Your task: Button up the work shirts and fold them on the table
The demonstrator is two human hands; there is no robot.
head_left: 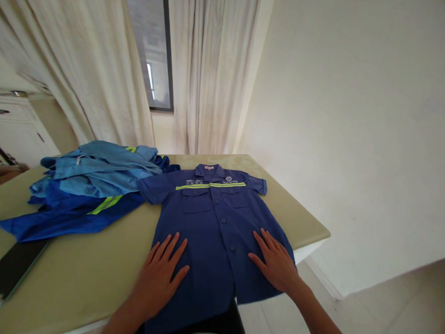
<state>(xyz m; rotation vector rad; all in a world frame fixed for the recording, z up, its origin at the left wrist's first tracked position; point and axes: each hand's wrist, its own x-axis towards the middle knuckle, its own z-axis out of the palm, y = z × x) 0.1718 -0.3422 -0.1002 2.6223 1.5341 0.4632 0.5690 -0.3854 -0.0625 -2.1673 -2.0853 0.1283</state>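
Note:
A navy short-sleeved work shirt (205, 236) lies front up on the table, its collar pointing away from me and its lower hem hanging past the near edge. A yellow-green reflective stripe crosses the chest above two flap pockets, and dark buttons run down the front. My left hand (164, 271) rests flat on the shirt's lower left side with its fingers spread. On the lower right side lies my right hand (273, 260), also flat, fingers apart. Neither hand grips the cloth.
A heap of light blue and bright blue clothes (102, 171) sits at the left of the greenish table (94, 269). A dark flat panel (19, 266) is at the left edge. Curtains (219, 74) hang behind, and a white wall (352, 109) stands to the right.

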